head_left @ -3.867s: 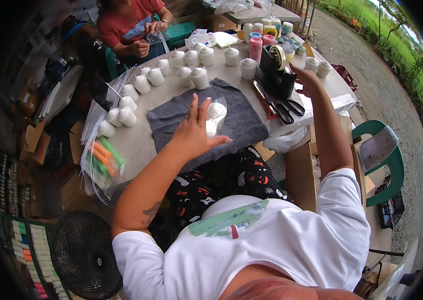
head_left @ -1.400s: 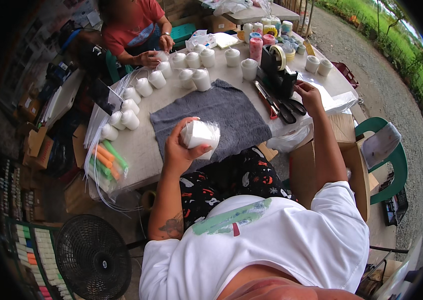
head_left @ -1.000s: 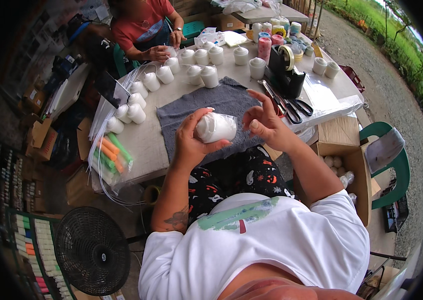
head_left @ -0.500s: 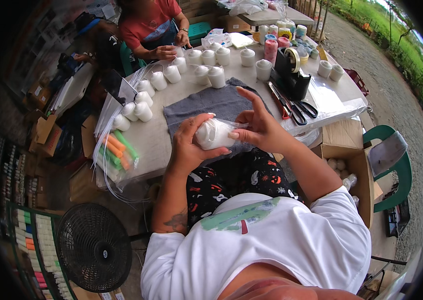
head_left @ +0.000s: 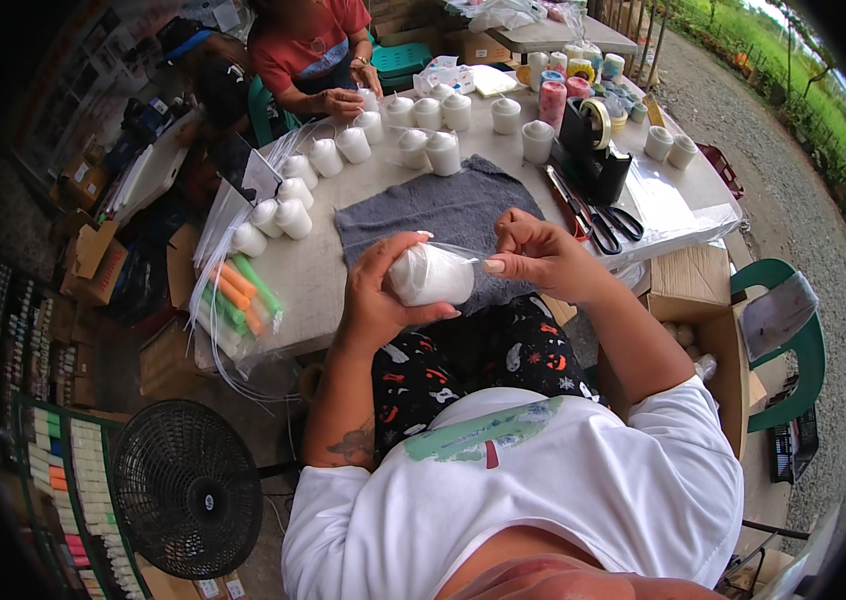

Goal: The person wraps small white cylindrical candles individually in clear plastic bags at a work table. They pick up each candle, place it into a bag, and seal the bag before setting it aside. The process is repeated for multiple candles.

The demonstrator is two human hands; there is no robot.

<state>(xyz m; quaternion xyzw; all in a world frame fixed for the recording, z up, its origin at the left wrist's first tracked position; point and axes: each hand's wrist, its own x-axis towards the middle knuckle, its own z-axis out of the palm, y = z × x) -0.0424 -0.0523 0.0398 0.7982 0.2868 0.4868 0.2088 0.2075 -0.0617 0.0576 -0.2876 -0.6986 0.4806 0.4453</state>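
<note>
The left hand (head_left: 378, 290) curls its grip around a white cylinder (head_left: 431, 280), held tilted over the near part of a grey cloth (head_left: 413, 215) on the bench (head_left: 308, 270). The right hand (head_left: 548, 262) pinches clear film (head_left: 461, 253) between thumb and fingers, stretched taut from the cylinder's right end. Just beyond that hand lie black-handled scissors (head_left: 607, 235), with a black tape dispenser (head_left: 598, 170) standing behind them — both in the way of the bench's far right. More white cylinders (head_left: 354, 145) curve around the cloth's left and far sides. Orange and green rolls (head_left: 235, 286) lie at the left edge; a co-worker's hand (head_left: 340, 102) is near the row — and an open cardboard box (head_left: 688, 272) stands at right, beside a green chair (head_left: 795, 388).
</note>
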